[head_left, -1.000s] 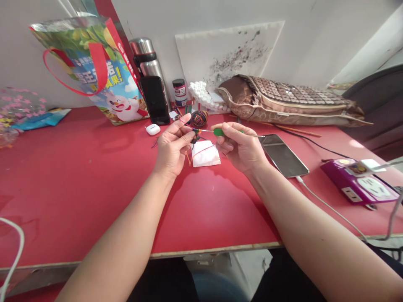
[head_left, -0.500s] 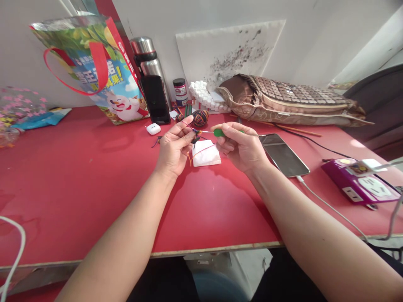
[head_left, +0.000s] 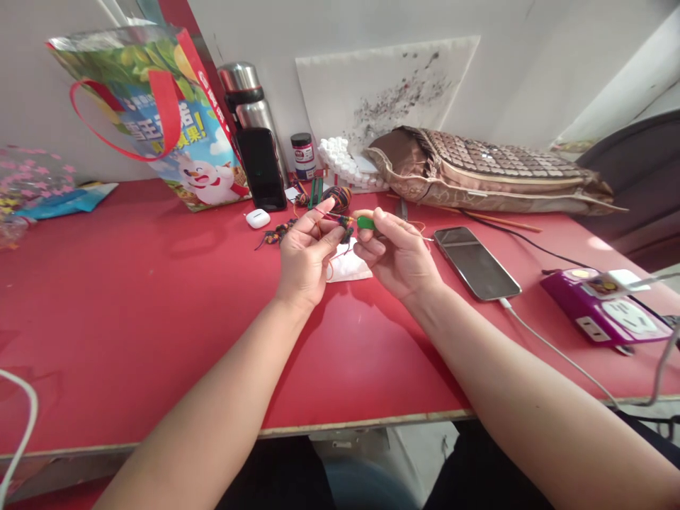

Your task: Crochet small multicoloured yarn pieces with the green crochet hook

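Over the red table (head_left: 159, 297) my left hand (head_left: 305, 255) pinches a small multicoloured yarn piece (head_left: 343, 223) between thumb and fingers. Close beside it, my right hand (head_left: 396, 255) is closed round a crochet hook with a green grip (head_left: 365, 222), its tip meeting the yarn. A strand runs back to a multicoloured yarn ball (head_left: 337, 198) behind the hands. A white folded tissue (head_left: 348, 268) lies under and between both hands. A short braided yarn strip (head_left: 279, 234) rests on the table just left of my left hand.
A phone (head_left: 475, 262) on a white cable lies right of my hands; a purple power strip (head_left: 605, 312) sits further right. A gift bag (head_left: 159, 113), steel flask (head_left: 247, 106), black phone (head_left: 261, 168), earbud case (head_left: 258, 218) and brown cushion (head_left: 489, 173) line the back.
Both hands have come closer together and shifted slightly right; my right hand slid in toward the yarn piece. The braided strip left of my left hand now shows.
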Motion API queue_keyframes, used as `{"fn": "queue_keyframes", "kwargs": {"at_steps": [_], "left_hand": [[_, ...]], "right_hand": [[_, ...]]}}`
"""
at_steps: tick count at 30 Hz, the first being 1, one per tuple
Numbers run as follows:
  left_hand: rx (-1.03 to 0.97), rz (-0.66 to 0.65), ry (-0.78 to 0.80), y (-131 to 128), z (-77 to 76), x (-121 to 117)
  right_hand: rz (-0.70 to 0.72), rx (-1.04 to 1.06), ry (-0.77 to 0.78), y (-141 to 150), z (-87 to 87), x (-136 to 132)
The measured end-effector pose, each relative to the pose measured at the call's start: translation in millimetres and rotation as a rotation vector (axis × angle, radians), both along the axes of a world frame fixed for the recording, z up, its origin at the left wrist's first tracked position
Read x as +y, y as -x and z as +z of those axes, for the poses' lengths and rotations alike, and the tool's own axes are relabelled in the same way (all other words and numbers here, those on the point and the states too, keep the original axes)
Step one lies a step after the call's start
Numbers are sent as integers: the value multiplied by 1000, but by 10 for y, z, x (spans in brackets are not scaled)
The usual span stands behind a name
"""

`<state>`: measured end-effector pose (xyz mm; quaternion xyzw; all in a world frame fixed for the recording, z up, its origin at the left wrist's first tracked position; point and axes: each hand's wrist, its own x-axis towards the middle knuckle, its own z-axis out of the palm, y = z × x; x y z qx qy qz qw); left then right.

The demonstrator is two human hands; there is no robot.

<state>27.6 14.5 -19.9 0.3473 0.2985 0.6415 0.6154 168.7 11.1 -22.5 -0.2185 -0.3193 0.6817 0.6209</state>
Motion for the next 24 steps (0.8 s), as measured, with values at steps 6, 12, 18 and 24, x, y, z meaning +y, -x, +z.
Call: {"fn": "queue_keyframes", "kwargs": {"at_steps": [6,12,18,24], "left_hand": [[12,15,19,-7,1,-24],[68,35,9,51,31,5],[91,37,-39,94,-28,79],[41,-8,-60,55,-40,39]], "right_hand": [[17,58,113,95,-22,4],[-11,-71,78,34,-32,16],[-5,-111,-9,33,-25,-12],[92,24,56,60,-17,5]]}}
